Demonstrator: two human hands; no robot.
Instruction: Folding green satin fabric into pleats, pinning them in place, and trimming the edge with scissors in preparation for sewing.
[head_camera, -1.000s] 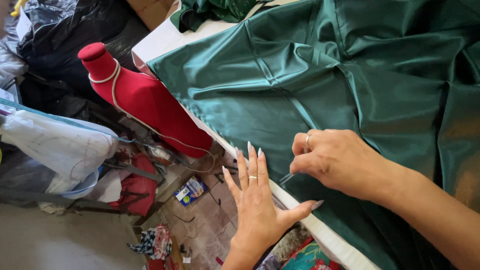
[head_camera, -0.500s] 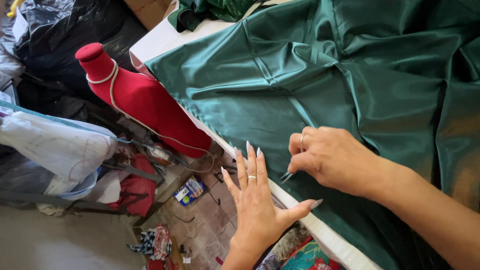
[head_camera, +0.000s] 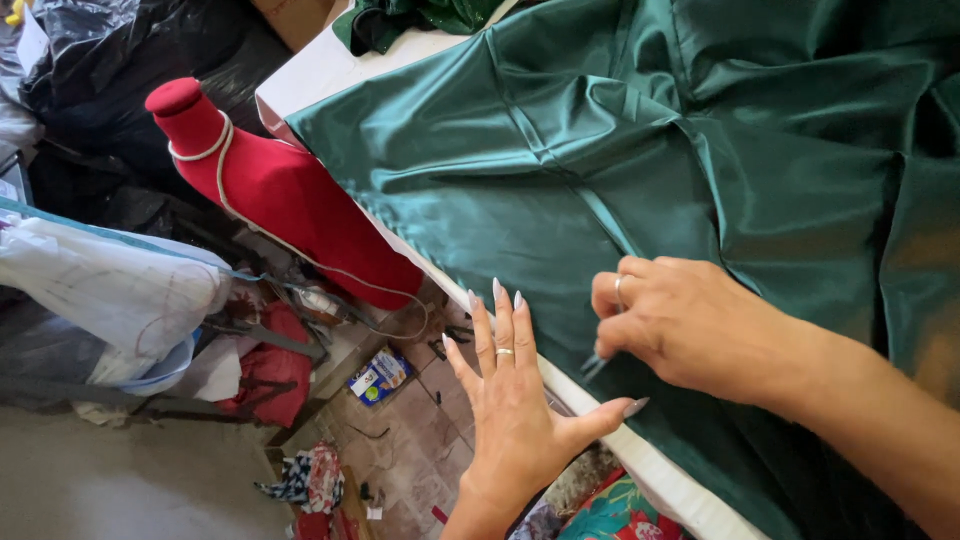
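Left hand (head_camera: 512, 405) fingers spread flat at table edge, bracing green satin fabric (head_camera: 620, 170); right hand (head_camera: 690, 320), at 3 o'clock, pinches hem taut.

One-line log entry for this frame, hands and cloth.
left hand: flat, open at table edge | right hand: pinching green satin fabric | red dress form: beside table

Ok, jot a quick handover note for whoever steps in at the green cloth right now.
Left hand: open, fingers spread, palm at the table edge, holding nothing.
Right hand: closed, pinching a small thin tool against the green satin fabric.
Fabric is spread over the white table, with folds and a seam running toward the right hand.
Red dress form leans beside the table.
How much of the seam is worked cannot be told.
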